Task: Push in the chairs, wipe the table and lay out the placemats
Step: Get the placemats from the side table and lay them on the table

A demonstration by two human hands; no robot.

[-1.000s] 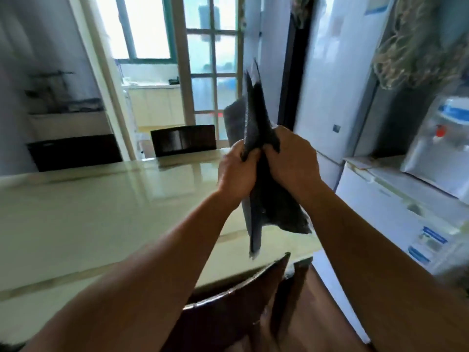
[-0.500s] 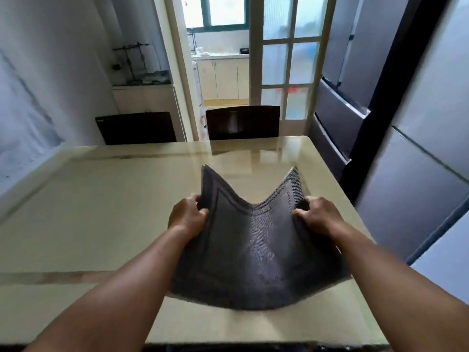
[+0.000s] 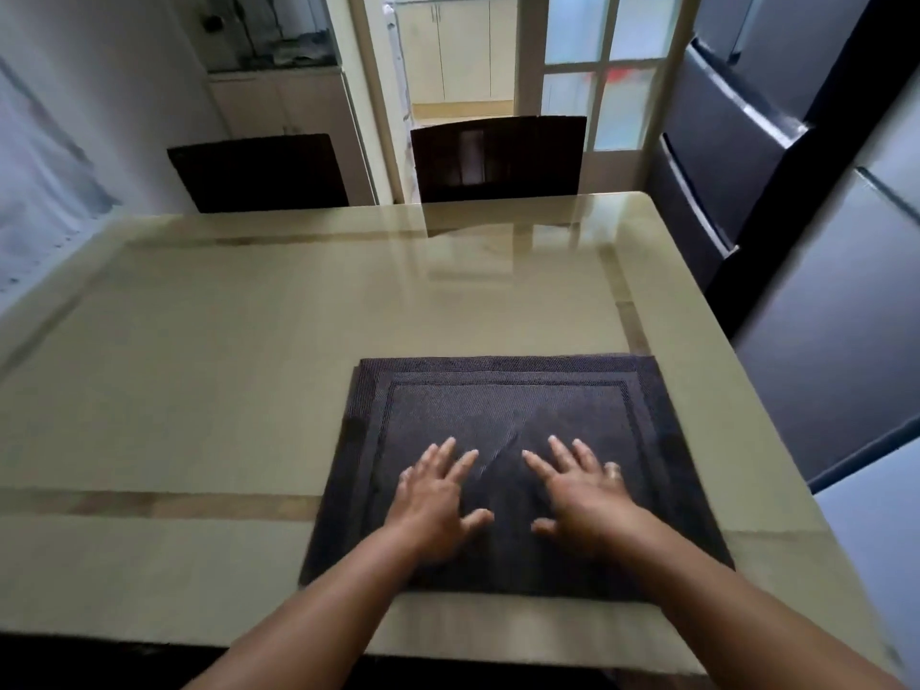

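From the head view, a dark grey woven rectangular placemat (image 3: 513, 425) with a stitched inner border lies flat on the glossy cream-coloured counter (image 3: 239, 366), set toward its near right corner with its near edge running along the counter's near edge. That spot looks chosen as a seat's place setting, squared to the edge so it sits in front of whoever sits there.

The left hand (image 3: 438, 495) and the right hand (image 3: 582, 490) both rest palm-down on the near half of the mat, side by side with a small gap between them. Neither grip closes on anything: the fingers are spread and straight, pressing the weave rather than holding it. I judge they are flattening it, since a faint diagonal crease shows in the fabric just beyond the gap between the hands.

At the far side two dark brown wooden chairs (image 3: 498, 156) stand with their backs close against the counter's far edge, so they look pushed in. The counter's surface shines and reflects the far glass-paned door (image 3: 597, 67). To the right a tall grey refrigerator (image 3: 821, 291) stands near the counter's right edge.

Only this one mat is visible, so more places likely remain to be laid.
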